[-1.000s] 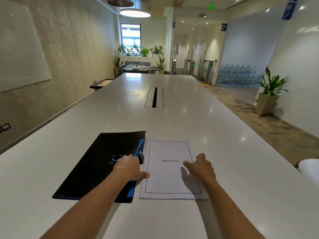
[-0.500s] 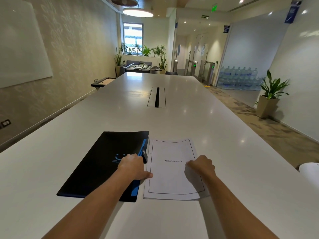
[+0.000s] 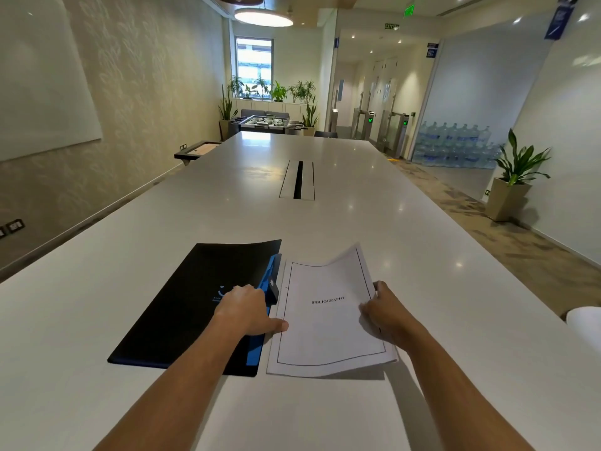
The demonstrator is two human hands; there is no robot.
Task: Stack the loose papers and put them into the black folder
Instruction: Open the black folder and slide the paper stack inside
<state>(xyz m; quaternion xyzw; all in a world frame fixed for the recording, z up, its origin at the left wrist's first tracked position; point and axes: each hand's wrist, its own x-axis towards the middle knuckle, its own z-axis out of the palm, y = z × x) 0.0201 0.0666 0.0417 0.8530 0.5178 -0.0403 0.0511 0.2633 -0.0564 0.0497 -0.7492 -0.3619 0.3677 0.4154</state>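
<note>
A black folder (image 3: pixel 182 307) with a blue inner edge lies closed on the long white table (image 3: pixel 325 222), left of centre. Beside it on the right lies a stack of white papers (image 3: pixel 325 333); the top sheet reads "BIBLIOGRAPHY". My left hand (image 3: pixel 247 312) rests flat on the folder's right edge, its thumb touching the left edge of the papers. My right hand (image 3: pixel 387 312) grips the right edge of the stack, whose far right corner curls up off the table.
A cable slot (image 3: pixel 298 179) is set into the table's middle. Something white (image 3: pixel 585 320) shows at the right edge. A potted plant (image 3: pixel 510 187) stands on the floor to the right, with water bottles (image 3: pixel 455 148) behind it.
My right hand has gone from flat on the top sheet to closed on the stack's right edge, and that side has lifted. My left hand stays on the folder.
</note>
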